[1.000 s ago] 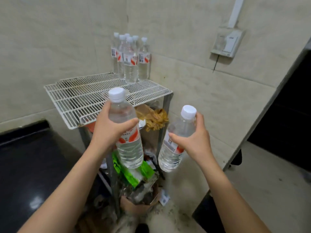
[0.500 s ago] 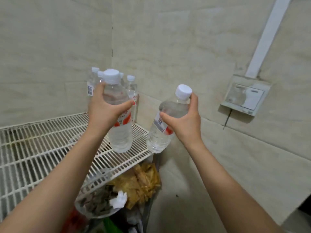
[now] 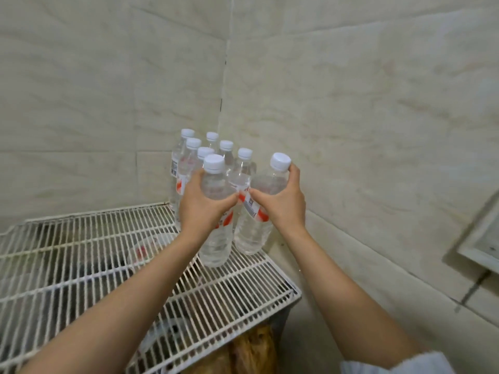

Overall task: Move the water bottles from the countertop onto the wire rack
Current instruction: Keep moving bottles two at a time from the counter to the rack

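Note:
My left hand [image 3: 201, 207] grips a clear water bottle [image 3: 217, 238] with a white cap and red-white label; it stands upright with its base on the white wire rack [image 3: 81, 265]. My right hand [image 3: 282, 205] grips a second water bottle [image 3: 253, 233], tilted right, its base at the rack's right edge near the wall. Both sit just in front of a cluster of several bottles [image 3: 194, 155] standing in the rack's back right corner.
Tiled walls meet in a corner right behind the bottles. A wall switch box [image 3: 483, 238] is at the right edge. Under the rack lie a bowl and yellowish crumpled material [image 3: 251, 349]. The rack's left and front wires are bare.
Both hands moved forward and down with their bottles, from mid-air before the rack to the rack's back right corner beside the cluster. The view came closer to the rack.

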`<control>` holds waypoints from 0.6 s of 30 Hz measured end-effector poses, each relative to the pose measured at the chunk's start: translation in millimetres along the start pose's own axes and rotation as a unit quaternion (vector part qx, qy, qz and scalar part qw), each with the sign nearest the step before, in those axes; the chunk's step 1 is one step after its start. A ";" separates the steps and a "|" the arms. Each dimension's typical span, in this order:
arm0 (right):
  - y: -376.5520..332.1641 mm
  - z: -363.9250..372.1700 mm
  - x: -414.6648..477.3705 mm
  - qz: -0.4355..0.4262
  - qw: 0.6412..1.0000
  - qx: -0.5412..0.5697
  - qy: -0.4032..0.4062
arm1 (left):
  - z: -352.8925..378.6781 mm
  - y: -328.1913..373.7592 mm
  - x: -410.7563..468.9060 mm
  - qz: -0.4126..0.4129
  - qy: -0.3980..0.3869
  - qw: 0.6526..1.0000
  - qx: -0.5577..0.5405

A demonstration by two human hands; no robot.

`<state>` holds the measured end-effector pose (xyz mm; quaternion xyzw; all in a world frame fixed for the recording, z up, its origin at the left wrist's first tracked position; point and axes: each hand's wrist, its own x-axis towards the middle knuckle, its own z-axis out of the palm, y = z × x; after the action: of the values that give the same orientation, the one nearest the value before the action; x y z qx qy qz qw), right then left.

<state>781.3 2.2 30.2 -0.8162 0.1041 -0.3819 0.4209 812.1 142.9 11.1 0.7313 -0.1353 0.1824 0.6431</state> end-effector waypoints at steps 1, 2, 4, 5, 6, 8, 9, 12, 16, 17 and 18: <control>2.8 5.9 4.6 0.005 1.000 -0.002 -0.010 | 2.1 -1.6 1.8 -0.004 0.001 1.000 0.005; 5.8 11.5 8.7 0.010 1.000 -0.006 -0.018 | 4.4 -3.3 2.7 -0.004 0.005 1.000 0.011; 12.9 20.7 14.4 0.014 0.999 -0.022 -0.032 | 9.4 -7.0 1.8 0.003 0.020 0.999 0.025; 16.6 24.4 16.2 0.011 0.999 -0.028 -0.039 | 11.7 -8.6 1.0 0.008 0.028 0.999 0.031; 20.5 27.4 17.8 0.007 0.999 -0.029 -0.046 | 14.0 -10.0 0.7 0.012 0.036 0.999 0.034; 27.1 31.2 21.3 0.001 0.999 -0.008 -0.051 | 18.5 -12.1 1.4 0.018 0.049 0.997 0.049; 29.9 32.2 23.3 0.000 0.999 0.009 -0.051 | 20.5 -12.9 1.5 0.017 0.056 0.996 0.064; 35.7 34.0 28.6 -0.011 0.997 0.039 -0.069 | 24.4 -13.6 3.1 0.000 0.066 0.993 0.099; 38.5 38.9 32.8 -0.041 0.992 0.033 -0.111 | 25.3 -15.7 4.8 -0.035 0.059 0.988 0.136; 38.8 39.8 33.2 -0.052 0.991 0.032 -0.116 | 25.5 -16.2 3.7 -0.040 0.053 0.988 0.140; 39.0 40.0 33.0 -0.063 0.990 0.033 -0.122 | 25.5 -16.3 2.2 -0.044 0.047 0.988 0.144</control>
<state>838.4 -14.1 3.9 -0.8474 -0.0118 -0.3084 0.4321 823.5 120.0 -5.2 0.8120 -0.0448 0.2055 0.5445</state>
